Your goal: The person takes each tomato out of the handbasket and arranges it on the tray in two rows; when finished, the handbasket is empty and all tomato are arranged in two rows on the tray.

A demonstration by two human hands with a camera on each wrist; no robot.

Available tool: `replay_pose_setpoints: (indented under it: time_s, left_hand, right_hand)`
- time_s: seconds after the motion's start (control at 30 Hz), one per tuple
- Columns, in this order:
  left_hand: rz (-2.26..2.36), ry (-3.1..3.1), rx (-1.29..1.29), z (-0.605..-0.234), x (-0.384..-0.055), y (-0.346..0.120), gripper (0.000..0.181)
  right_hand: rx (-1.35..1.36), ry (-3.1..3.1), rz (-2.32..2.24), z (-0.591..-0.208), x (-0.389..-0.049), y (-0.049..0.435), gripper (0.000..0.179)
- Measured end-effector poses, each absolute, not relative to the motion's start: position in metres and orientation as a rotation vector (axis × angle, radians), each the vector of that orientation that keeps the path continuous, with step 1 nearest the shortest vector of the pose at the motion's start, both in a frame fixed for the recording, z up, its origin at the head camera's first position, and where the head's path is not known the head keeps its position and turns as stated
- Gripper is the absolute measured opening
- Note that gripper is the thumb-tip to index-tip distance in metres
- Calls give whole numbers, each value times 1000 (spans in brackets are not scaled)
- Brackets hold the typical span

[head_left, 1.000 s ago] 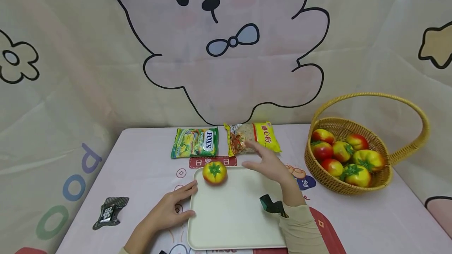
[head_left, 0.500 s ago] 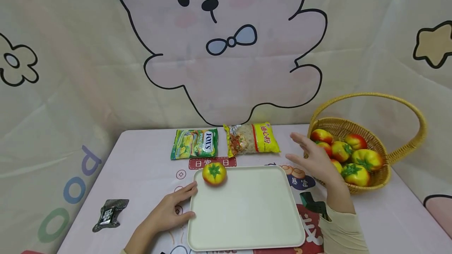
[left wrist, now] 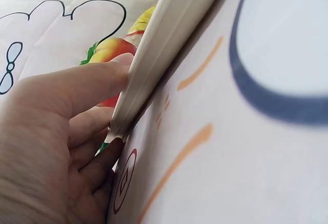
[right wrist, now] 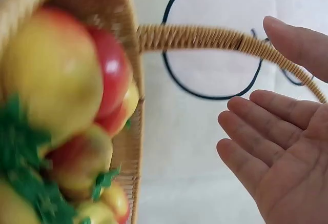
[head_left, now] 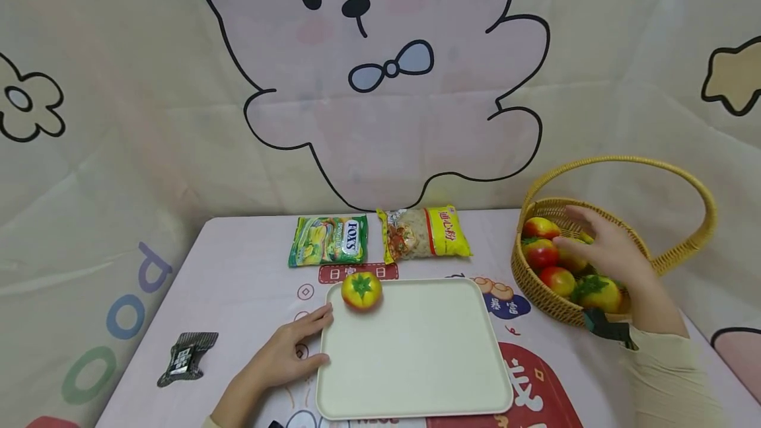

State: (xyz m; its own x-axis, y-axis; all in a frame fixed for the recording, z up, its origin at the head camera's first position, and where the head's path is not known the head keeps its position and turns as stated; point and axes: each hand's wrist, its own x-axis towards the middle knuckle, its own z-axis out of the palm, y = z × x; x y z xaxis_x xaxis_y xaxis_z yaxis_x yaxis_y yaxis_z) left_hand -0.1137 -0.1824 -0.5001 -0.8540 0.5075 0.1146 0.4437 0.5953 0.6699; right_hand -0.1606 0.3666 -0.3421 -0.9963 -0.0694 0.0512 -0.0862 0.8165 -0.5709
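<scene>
My left hand [head_left: 289,355] rests on the table at the left edge of a cream tray [head_left: 416,355], its thumb and fingertips touching the rim. The left wrist view shows the fingers [left wrist: 77,93] against the tray's side wall. On the tray's back left corner sits one red-and-yellow fruit [head_left: 361,290] with a green star-shaped top. My right hand [head_left: 609,249] is over the wicker basket [head_left: 549,306], fingers extended and holding nothing. Several similar fruits [head_left: 542,253] lie in the basket, some hidden behind the hand. The right wrist view shows the palm [right wrist: 300,167] facing the fruits.
A green snack packet [head_left: 329,241] and a yellow pasta packet [head_left: 425,234] lie behind the tray. A small black wrapped packet [head_left: 187,358] lies at the left. The basket's tall handle [head_left: 618,159] arches over it, and a printed cloth hangs behind the table.
My right hand has moved right, from above the tray's back right part to over the basket. The left hand, tray and fruit on it stay in place.
</scene>
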Motion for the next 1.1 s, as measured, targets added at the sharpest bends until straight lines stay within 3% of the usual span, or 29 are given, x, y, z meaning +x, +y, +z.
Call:
replay_pose_setpoints:
  time_s: [0.33,0.67,1.1]
  left_hand:
    - [1112,2717,823,-500,-115,-182,65]
    - [1110,2729,858,-500,-115,-182,65]
    - [1102,2713,826,-501,-117,-181,67]
  right_hand:
    - [92,-3128,858,-341,-191,424,80]
    - [82,-3286,744,-349,-208,450,83]
    - [127,-3369,681,-368,-226,463,67]
